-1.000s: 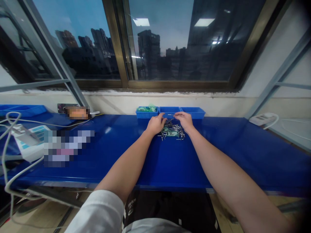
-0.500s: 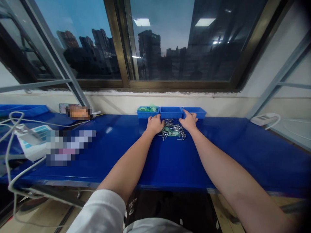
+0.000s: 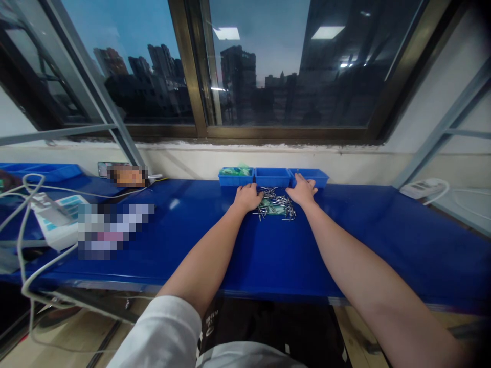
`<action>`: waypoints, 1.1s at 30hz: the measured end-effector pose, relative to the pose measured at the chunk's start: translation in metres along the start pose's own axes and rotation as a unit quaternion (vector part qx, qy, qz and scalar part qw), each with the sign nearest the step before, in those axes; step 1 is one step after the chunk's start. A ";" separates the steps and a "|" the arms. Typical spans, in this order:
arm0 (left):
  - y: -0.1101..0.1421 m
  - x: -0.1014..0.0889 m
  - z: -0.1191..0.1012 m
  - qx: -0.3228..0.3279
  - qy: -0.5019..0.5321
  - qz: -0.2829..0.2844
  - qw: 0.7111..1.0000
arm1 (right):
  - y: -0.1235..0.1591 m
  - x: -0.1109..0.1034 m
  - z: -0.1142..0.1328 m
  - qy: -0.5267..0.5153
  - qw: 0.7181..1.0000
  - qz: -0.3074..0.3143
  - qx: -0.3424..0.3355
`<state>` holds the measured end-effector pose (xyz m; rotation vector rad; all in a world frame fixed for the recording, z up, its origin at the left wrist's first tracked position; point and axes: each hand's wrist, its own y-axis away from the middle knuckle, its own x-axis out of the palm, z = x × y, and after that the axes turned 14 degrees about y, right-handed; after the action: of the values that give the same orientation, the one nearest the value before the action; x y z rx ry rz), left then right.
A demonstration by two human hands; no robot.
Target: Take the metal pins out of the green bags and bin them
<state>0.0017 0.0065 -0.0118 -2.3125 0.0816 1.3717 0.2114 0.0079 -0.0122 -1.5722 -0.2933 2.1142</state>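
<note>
A loose pile of thin metal pins (image 3: pixel 287 204), which look like blind rivets, lies on the blue table with pale green packets (image 3: pixel 275 210) among them. My left hand (image 3: pixel 246 198) rests at the pile's left edge, palm down, thumb by the pins and fingers toward the bins. On the other side, my right hand (image 3: pixel 304 191) has its thumb near the pins and its fingers apart, reaching to the front of the right blue bin (image 3: pixel 320 177). A tiny pin-like thing shows by its fingertip; whether it is held is unclear. The middle bin (image 3: pixel 272 178) stands between.
The left bin (image 3: pixel 236 180) holds green packets. At left are a white scale-like device (image 3: pixel 63 222), loose white cables (image 3: pixel 23 245), a phone (image 3: pixel 109 169) and blue trays (image 3: pixel 57 173). A white power strip (image 3: pixel 422 188) lies at right. A window (image 3: pixel 287 133) backs the table.
The whole view has shifted slightly to the left. My hands keep nearly the same places around the pile. A dark, blurred shape now shows at the far left edge.
</note>
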 end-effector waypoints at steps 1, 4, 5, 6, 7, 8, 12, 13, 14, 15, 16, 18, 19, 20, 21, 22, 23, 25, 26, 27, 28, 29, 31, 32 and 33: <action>0.000 0.000 0.000 -0.001 -0.001 0.000 1.000 | 0.000 0.001 -0.001 0.001 1.000 0.001 0.004; 0.000 0.001 0.000 -0.003 0.002 -0.001 1.000 | 0.001 0.002 0.001 -0.003 1.000 -0.009 -0.005; 0.000 0.001 0.000 -0.003 0.005 0.000 1.000 | 0.001 0.002 0.002 -0.005 1.000 -0.015 -0.015; 0.000 0.002 -0.001 -0.003 0.010 0.001 1.000 | 0.001 0.002 0.004 -0.008 0.999 -0.018 -0.032; 0.001 0.001 -0.001 0.000 0.015 0.003 1.000 | 0.002 0.003 0.006 -0.010 0.998 -0.013 -0.053; 0.001 0.001 -0.002 0.005 0.020 0.008 1.000 | 0.002 0.004 0.008 -0.010 0.997 0.000 -0.076; 0.003 0.001 -0.004 0.045 0.030 0.046 0.997 | 0.005 0.009 0.015 0.017 0.989 0.077 -0.128; 0.004 0.001 -0.004 0.049 0.029 0.060 0.997 | 0.006 0.010 0.016 0.028 0.987 0.090 -0.129; 0.004 0.002 -0.004 0.048 0.026 0.074 0.996 | 0.007 0.012 0.016 0.037 0.986 0.100 -0.130; 0.004 0.002 -0.005 0.045 0.023 0.089 0.995 | 0.008 0.013 0.017 0.045 0.984 0.109 -0.133; 0.004 0.002 -0.005 0.043 0.021 0.102 0.994 | 0.009 0.014 0.017 0.050 0.983 0.115 -0.137; 0.004 0.003 -0.005 0.044 0.018 0.117 0.992 | 0.010 0.014 0.017 0.051 0.980 0.118 -0.149; 0.004 0.003 -0.005 0.048 0.019 0.120 0.991 | 0.010 0.014 0.017 0.047 0.980 0.117 -0.157; 0.005 0.003 -0.006 0.051 0.020 0.121 0.991 | 0.009 0.014 0.017 0.039 0.979 0.115 -0.165; 0.005 0.004 -0.006 0.053 0.021 0.122 0.991 | 0.009 0.013 0.018 0.029 0.978 0.114 -0.173; 0.005 0.004 -0.006 0.053 0.022 0.123 0.991 | 0.008 0.012 0.018 0.018 0.977 0.113 -0.181; 0.005 0.004 -0.006 0.052 0.024 0.124 0.991 | 0.008 0.011 0.019 0.009 0.976 0.112 -0.186; 0.005 0.004 -0.005 0.050 0.026 0.126 0.990 | 0.008 0.010 0.020 0.000 0.975 0.111 -0.192; 0.004 0.004 -0.005 0.051 0.027 0.126 0.990 | 0.008 0.009 0.021 -0.001 0.975 0.111 -0.193; 0.004 0.004 -0.005 0.052 0.028 0.127 0.990 | 0.008 0.009 0.022 -0.001 0.975 0.112 -0.194; 0.004 0.004 -0.005 0.053 0.028 0.128 0.990 | 0.008 0.008 0.022 -0.001 0.974 0.113 -0.195; 0.004 0.004 -0.005 0.053 0.028 0.128 0.990 | 0.008 0.009 0.023 -0.003 0.974 0.115 -0.196; 0.005 0.004 -0.005 0.055 0.027 0.128 0.990 | 0.009 0.010 0.024 -0.013 0.973 0.122 -0.193; 0.005 0.003 -0.006 0.056 0.026 0.127 0.990 | 0.009 0.010 0.024 -0.020 0.974 0.123 -0.190; 0.005 0.003 -0.006 0.058 0.026 0.126 0.990 | 0.009 0.011 0.024 -0.023 0.975 0.122 -0.185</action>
<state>0.0066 0.0000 -0.0137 -2.2986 0.4711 1.3836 0.1844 0.0084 -0.0179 -1.8486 -0.5621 2.3923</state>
